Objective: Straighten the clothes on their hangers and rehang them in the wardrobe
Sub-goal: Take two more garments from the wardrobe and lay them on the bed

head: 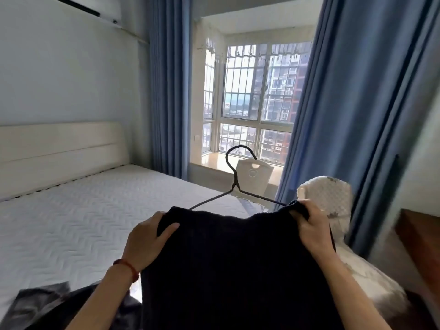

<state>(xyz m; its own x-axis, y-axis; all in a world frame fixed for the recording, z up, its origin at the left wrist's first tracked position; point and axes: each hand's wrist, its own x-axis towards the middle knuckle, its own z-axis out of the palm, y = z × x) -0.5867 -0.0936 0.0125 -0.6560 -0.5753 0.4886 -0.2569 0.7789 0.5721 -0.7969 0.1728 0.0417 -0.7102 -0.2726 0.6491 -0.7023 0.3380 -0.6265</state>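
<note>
A dark navy knitted garment (228,265) hangs in front of me on a thin black wire hanger (234,184), whose hook and upper arms rise above the knit's top edge. My left hand (148,239) grips the garment's left shoulder, thumb in front. My right hand (309,225) pinches the right shoulder, where the hanger's arm disappears under the fabric. The hanger's lower part is hidden by the garment. No wardrobe is in view.
A bed with a white quilted mattress (83,225) fills the left. Dark clothing (47,306) lies on its near corner. A white patterned pillow (331,203) stands at right by blue curtains (357,115). A white chair (253,175) stands before the window.
</note>
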